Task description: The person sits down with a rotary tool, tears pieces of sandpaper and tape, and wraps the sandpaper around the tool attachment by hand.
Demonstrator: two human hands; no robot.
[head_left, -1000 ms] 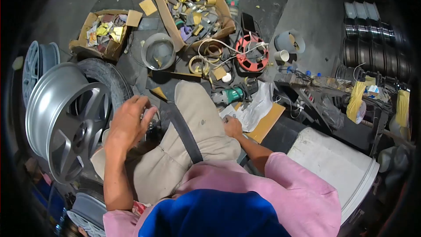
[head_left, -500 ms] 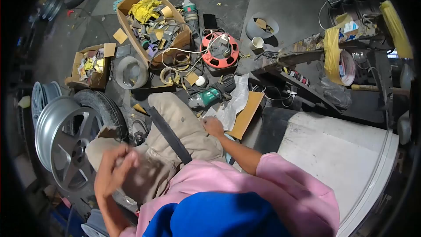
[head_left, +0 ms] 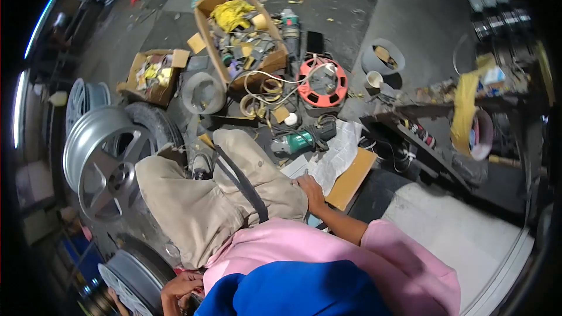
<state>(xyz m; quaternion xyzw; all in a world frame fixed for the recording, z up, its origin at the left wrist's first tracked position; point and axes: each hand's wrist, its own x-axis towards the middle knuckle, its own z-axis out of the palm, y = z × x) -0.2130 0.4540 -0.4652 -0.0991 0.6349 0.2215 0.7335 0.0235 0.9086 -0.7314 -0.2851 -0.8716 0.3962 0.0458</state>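
Observation:
My left hand [head_left: 182,285] is at the bottom, beside the pink shirt [head_left: 281,243], with its fingers bent and close together; what they hold, if anything, is hidden. By my thigh, my right hand [head_left: 311,192] has its fingers closed at the edge of the white paper [head_left: 336,155]. A small grey thing shows at its fingertips, too small to name. A brown cardboard sheet [head_left: 354,180] lies partly under the paper. The green angle grinder [head_left: 293,142] rests just beyond the paper. Left of my knees, a silver wheel rim [head_left: 96,140] stands near a tire [head_left: 153,120].
Ahead are two cardboard boxes of scraps [head_left: 202,29] [head_left: 132,86], a red cable reel [head_left: 305,90], a clear tub [head_left: 190,96] and a second grinder [head_left: 290,35]. A white padded surface [head_left: 451,228] is at right. Part of another person's arm [head_left: 119,303] shows bottom left.
My left hand has moved from in front of my knee down and back to beside the shirt. My right hand has stayed by the paper. The camera view has turned.

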